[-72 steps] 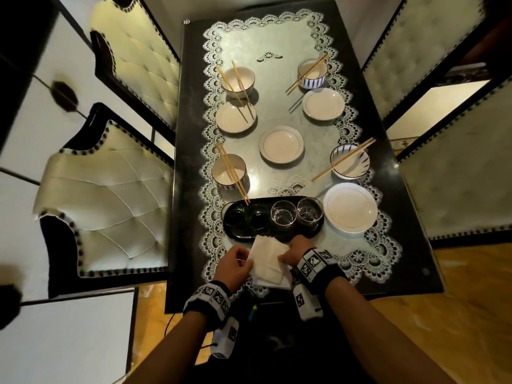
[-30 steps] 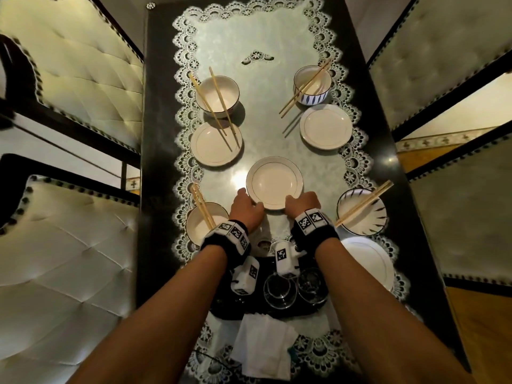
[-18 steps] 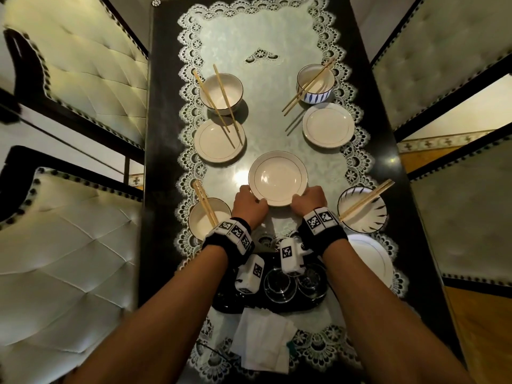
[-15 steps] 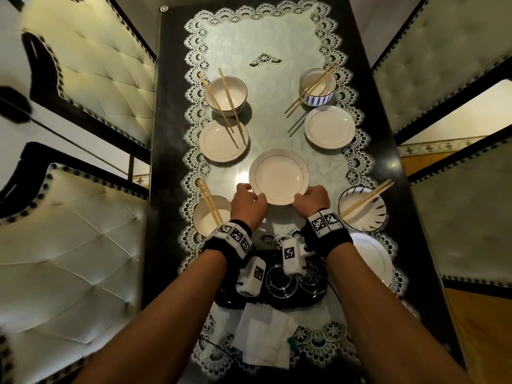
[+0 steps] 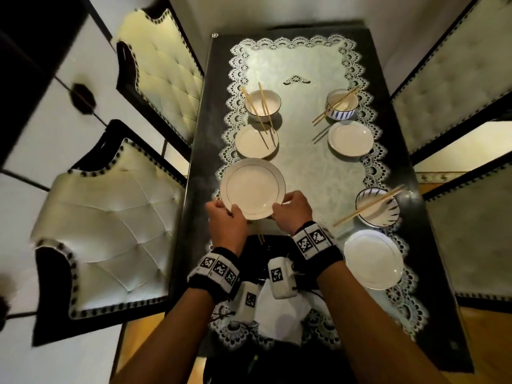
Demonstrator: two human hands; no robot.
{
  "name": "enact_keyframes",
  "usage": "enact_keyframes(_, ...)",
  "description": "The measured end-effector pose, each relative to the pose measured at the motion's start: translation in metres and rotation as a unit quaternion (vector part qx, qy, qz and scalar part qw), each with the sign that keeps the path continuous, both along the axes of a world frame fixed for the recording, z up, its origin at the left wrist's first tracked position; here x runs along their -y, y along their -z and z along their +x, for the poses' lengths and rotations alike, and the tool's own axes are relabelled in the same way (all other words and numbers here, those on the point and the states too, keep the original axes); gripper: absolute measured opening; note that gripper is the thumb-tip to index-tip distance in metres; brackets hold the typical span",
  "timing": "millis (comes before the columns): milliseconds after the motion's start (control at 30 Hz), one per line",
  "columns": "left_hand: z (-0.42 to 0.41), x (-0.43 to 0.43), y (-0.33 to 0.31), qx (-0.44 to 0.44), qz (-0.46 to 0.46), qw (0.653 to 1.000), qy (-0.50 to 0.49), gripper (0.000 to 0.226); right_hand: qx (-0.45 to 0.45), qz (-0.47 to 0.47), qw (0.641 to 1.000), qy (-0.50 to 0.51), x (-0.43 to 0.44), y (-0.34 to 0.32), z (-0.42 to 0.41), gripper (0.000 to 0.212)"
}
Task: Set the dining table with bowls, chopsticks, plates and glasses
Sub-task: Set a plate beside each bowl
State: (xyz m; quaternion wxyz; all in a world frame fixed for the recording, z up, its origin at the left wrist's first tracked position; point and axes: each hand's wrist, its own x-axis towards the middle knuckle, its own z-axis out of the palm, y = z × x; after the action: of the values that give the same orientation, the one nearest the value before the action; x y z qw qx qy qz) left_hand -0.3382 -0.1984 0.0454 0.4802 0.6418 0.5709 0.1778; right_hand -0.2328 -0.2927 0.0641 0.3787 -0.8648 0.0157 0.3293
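I hold a white gold-rimmed plate (image 5: pixel 252 188) by its near edge, my left hand (image 5: pixel 225 221) and my right hand (image 5: pixel 291 210) both gripping it above the left side of the table. It hides the near-left bowl; only a chopstick tip shows below it. Two more plates lie far left (image 5: pixel 256 141) and far right (image 5: pixel 350 137), and one near right (image 5: pixel 374 259). Bowls with chopsticks across them sit far left (image 5: pixel 262 102), far right (image 5: pixel 341 103) and right (image 5: pixel 377 207). The black glass tray (image 5: pixel 260 245) is mostly hidden behind my wrists.
A lace-edged cloth (image 5: pixel 304 65) covers the dark table (image 5: pixel 199 167). A white napkin (image 5: pixel 282 320) lies at the near edge. Tufted chairs stand left (image 5: pixel 110 231), far left (image 5: pixel 163 87) and along the right side (image 5: pixel 454 87).
Both hands took the centre plate by its near edge, lifted it and carried it left, over the near-left bowl. Earlier, they had left the napkin at the near edge.
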Motion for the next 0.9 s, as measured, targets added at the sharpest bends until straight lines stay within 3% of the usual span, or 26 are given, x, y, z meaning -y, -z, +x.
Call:
enact_keyframes(167,-0.019,0.008,0.001,-0.015,-0.012,1.0,-0.003,0.022,-0.007,-0.003,0.999,-0.032,0.01,-0.001,-0.016,0.029)
enact_keyframes(233,-0.026,0.01,0.002,-0.014,-0.031,0.999,-0.002,0.021,-0.003,-0.007,0.999,-0.049,0.015,-0.003,-0.024,0.021)
enact_keyframes(300,-0.028,0.011,0.002,-0.021,-0.014,1.0,0.0,0.02,0.0,-0.007,0.998,-0.066,0.019,-0.004,-0.031,0.013)
enact_keyframes(600,-0.041,0.046,0.012,-0.07,0.014,0.996,0.053,0.021,-0.018,-0.016,0.991,-0.13,0.06,0.002,-0.058,0.012)
enact_keyframes(900,-0.045,0.079,0.026,-0.085,-0.012,0.993,0.085,0.019,-0.032,-0.03,0.993,-0.109,0.095,0.01,-0.073,0.037)
